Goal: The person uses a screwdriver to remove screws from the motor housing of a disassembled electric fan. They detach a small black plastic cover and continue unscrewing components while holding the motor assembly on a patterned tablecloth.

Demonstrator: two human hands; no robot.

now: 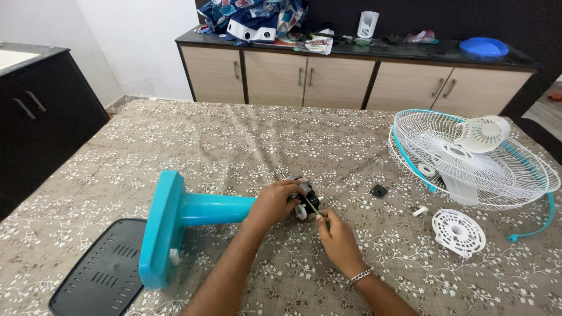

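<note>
Frame centre: left hand (274,202) grips the black fan motor (305,199); right hand (335,234) pinches a green screwdriver (314,207). Colourful flat package (318,43) on the upper-centre counter; white fan grille (468,161) at right.

Floral-clothed table (234,134) under turquoise fan stand (181,216), dark base plate (102,272), white grille (474,161), round cap (458,232)

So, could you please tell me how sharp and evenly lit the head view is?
Head view: soft, even light, faint shadows under the left hand and right hand; both look sharp; the cabinet tilts from wide-angle distortion; slight glare on the blue plate.
</note>
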